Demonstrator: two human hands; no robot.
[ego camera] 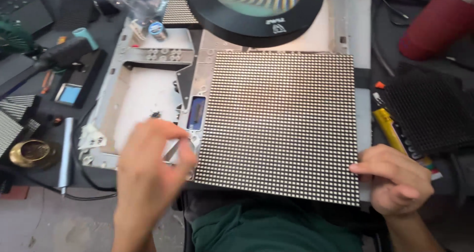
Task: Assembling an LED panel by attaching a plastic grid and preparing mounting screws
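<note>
The square panel (281, 126) has a matt dark face studded with fine rows of small pale dots, bumpy-looking. Under it the frame (143, 91) is bare grey metal, dull and scuffed. At the far edge the magnifier ring (256, 27) is smooth black plastic with a soft sheen. Far right, the maroon bottle (434, 22) looks satin-smooth. Near left, a brass-coloured dish (32, 152) shines.

The bare grey metal frame (143, 96) at centre left offers open room for a hand. Above, the round black magnifier lamp (254, 15) overhangs the dotted LED panel (281, 123) (little clearance there). At upper right, 1 maroon bottle (437, 22) blocks the way; tools crowd the left edge.
</note>
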